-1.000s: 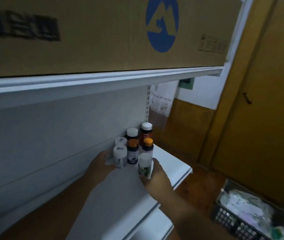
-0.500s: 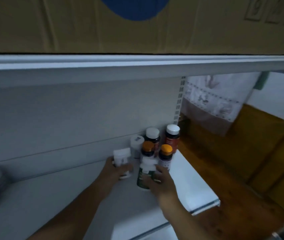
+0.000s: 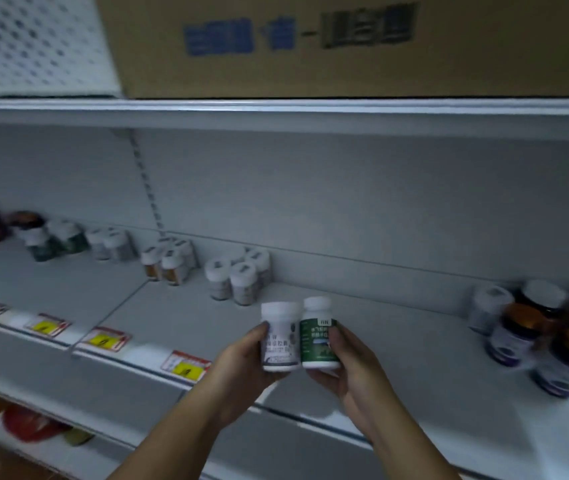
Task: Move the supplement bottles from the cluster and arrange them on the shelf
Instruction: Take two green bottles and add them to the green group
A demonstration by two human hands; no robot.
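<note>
My left hand [image 3: 241,363] grips a white bottle with a grey-and-white label [image 3: 279,337]. My right hand [image 3: 352,368] grips a green-labelled bottle with a white cap [image 3: 318,336]. The two bottles are held upright side by side, touching, above the middle of the white shelf [image 3: 397,348]. The remaining cluster of bottles [image 3: 536,337], with orange and white caps, stands blurred at the far right of the shelf. Small groups of arranged bottles run along the back, the nearest white pair [image 3: 238,278] just behind my hands.
More bottle groups [image 3: 168,261] stand further left. Yellow price tags [image 3: 186,367] line the shelf's front edge. A cardboard box [image 3: 345,46] sits on the shelf above. A lower shelf holds a red item [image 3: 30,424].
Both hands lifted one bottle each out of the cluster and carried them left. My view swung left, so the cluster now sits at the right edge.
</note>
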